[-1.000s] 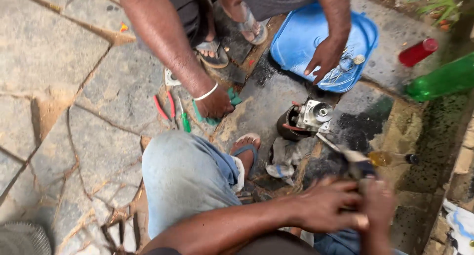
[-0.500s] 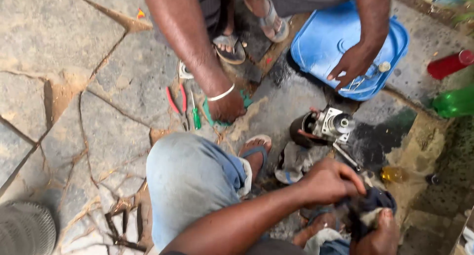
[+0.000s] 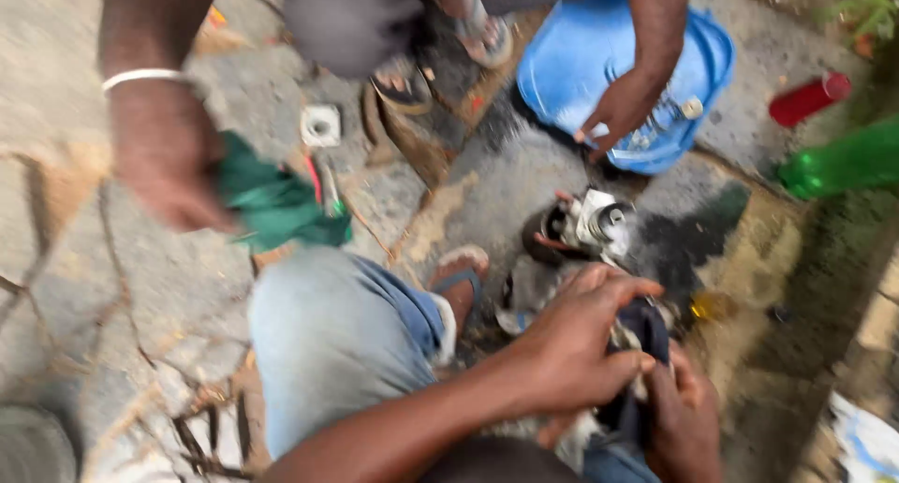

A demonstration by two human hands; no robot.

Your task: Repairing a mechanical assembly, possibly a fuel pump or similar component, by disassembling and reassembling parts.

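Both hands clenched on dark cloth (image 3: 646,329) just below engine part (image 3: 585,226): left hand (image 3: 576,347) on top, right hand (image 3: 684,427) underneath, cloth upright between them

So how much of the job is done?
Small parts already lie in the blue tray. Right now the left hand and right hand grip a dark cloth around a part. The metal engine piece on the ground sits untouched, so likely more remains.

Soft, even daylight over my view, no hard shadows or glare. Motion blur smears everything, worst on the other person's hand (image 3: 169,155) with the green cloth (image 3: 281,207).
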